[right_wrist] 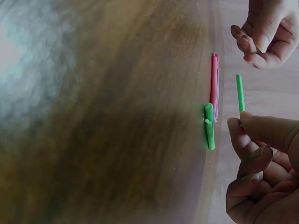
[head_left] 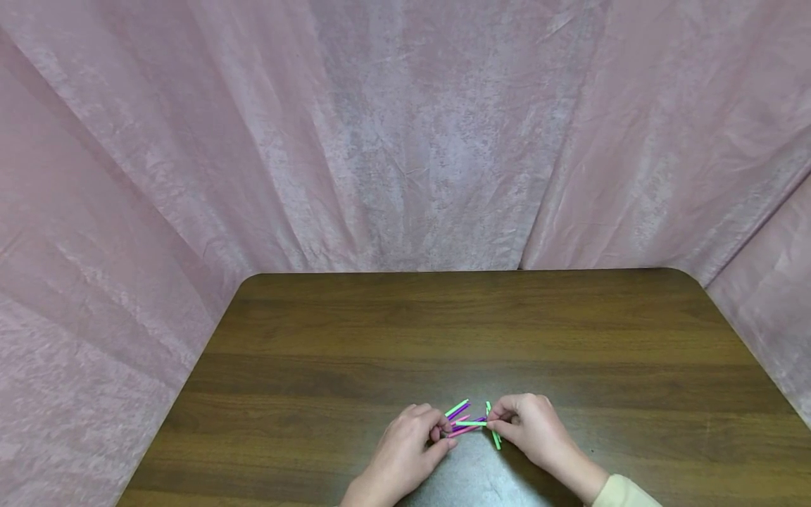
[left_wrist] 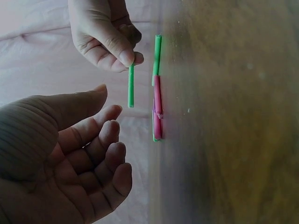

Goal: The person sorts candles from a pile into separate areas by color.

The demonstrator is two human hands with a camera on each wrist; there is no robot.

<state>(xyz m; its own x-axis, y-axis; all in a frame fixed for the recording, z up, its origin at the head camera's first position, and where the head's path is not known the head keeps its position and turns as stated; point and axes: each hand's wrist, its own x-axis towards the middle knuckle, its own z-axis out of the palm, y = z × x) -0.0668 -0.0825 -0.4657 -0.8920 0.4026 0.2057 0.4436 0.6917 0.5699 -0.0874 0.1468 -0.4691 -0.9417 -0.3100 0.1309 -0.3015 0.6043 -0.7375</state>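
Note:
My right hand (head_left: 533, 428) pinches one end of a thin green stick (left_wrist: 131, 87) between thumb and forefinger. The stick is held just off the table and points toward my left hand (head_left: 408, 445). That hand is relaxed, its thumb and fingers apart, with nothing between them in the left wrist view. Under and between the hands lie several thin sticks: pink sticks (right_wrist: 214, 79), purple sticks (head_left: 460, 410) and loose green sticks (right_wrist: 210, 128). Some of them cross or overlap. In the head view my left fingers partly cover the pile's near end.
A brown wood-grain table (head_left: 380, 331) carries the sticks near its front edge. Pink velvety curtains (head_left: 431, 141) hang behind it and along both sides. A light sleeve (head_left: 624, 493) covers the right forearm.

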